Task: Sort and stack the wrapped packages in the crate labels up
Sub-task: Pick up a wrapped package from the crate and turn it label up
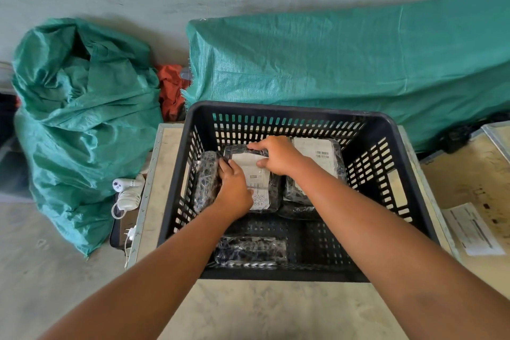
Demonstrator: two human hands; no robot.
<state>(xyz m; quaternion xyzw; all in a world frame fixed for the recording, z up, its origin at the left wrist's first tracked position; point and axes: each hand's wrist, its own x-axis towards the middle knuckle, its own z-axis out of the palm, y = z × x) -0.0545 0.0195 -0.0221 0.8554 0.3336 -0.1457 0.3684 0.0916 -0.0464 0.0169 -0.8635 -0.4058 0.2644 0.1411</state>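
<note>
Both hands are inside the black crate [386, 130]: left hand [234, 188] and right hand [278, 156] each curl their fingers onto the centre package [260, 190], label up (QR code visible). A second labelled package [317, 152] lies just beside it to the right. Another package [251, 250] lies near the front wall, label probably hidden.

I see a matt black plastic crate [278, 110] with slotted walls, packages in glossy, crinkled film [249, 250] bearing matt paper labels [313, 150], woven green sacking [331, 63], and a smooth pale tabletop [248, 309].
</note>
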